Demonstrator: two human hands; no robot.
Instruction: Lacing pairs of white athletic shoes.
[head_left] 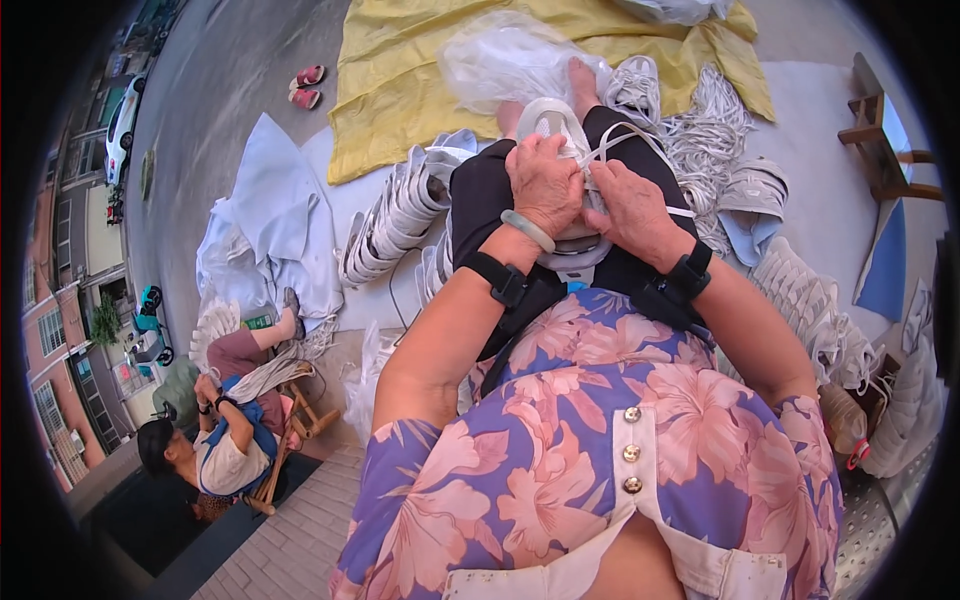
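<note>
A pale grey and white sneaker [553,118] lies in my lap between my thighs, its toe pointing away from me. My left hand [545,188] is curled over the sneaker's upper, its fingers bent down around the lacing area. Just to its right, my right hand [634,214] pinches a white shoelace [628,128]. The lace rises in a loop above the shoe and trails over my right thigh. The fingertips of both hands nearly meet, so the eyelets beneath them are mostly hidden.
Nested shoe uppers [392,225] lie left of my legs. A heap of white laces [708,125], another sneaker [633,85] and more uppers [815,310] lie to the right. Ahead are a yellow sheet [400,75] and clear plastic [505,58]. A co-worker [235,440] sits at left; a wooden stool [885,135] stands far right.
</note>
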